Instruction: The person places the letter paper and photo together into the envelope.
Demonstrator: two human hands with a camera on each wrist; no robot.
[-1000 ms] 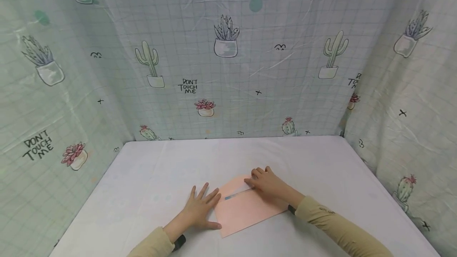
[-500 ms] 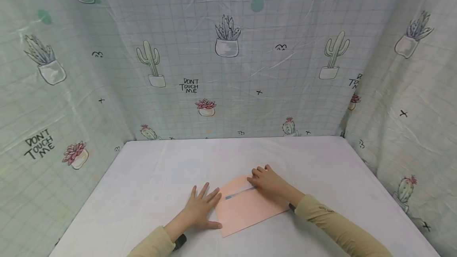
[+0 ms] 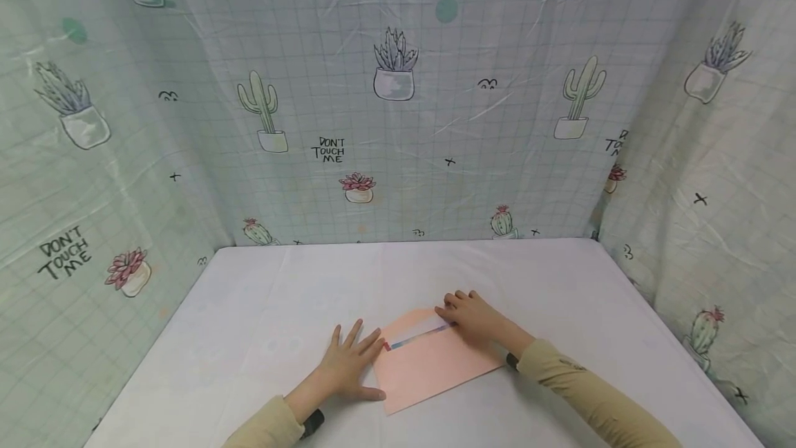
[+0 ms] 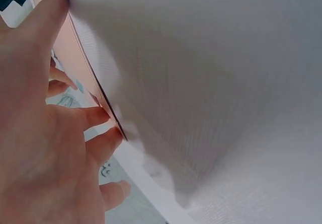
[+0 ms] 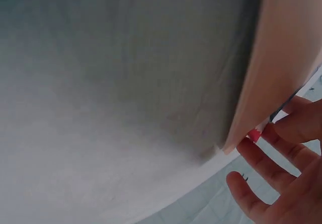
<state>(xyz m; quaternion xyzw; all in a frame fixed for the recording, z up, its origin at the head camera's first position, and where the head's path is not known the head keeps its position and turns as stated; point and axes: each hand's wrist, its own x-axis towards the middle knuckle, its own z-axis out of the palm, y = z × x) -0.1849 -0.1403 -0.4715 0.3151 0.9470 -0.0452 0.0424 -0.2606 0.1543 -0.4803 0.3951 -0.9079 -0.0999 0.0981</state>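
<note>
A peach paper envelope (image 3: 435, 372) lies slanted on the white table, its rounded flap (image 3: 401, 323) folded back on the far side. From its mouth shows a thin strip of a card or sheet (image 3: 415, 340), blue with a red end at the left; the rest is inside. My left hand (image 3: 348, 364) presses the envelope's left edge with spread fingers, thumb at the near corner. With curled fingers, my right hand (image 3: 477, 318) seems to pinch the strip's right end, which it covers. Red shows beside its fingers (image 5: 264, 163) in the right wrist view.
The white-covered table (image 3: 280, 303) extends around the envelope on all sides. A pale curtain printed with cacti (image 3: 398, 157) hangs behind it and along both sides. Each wrist carries a dark band, such as the left wristband (image 3: 313, 423).
My right hand has shifted slightly to the right. More of the coloured strip shows along the envelope's mouth, now with its red end. The left hand has stayed in place.
</note>
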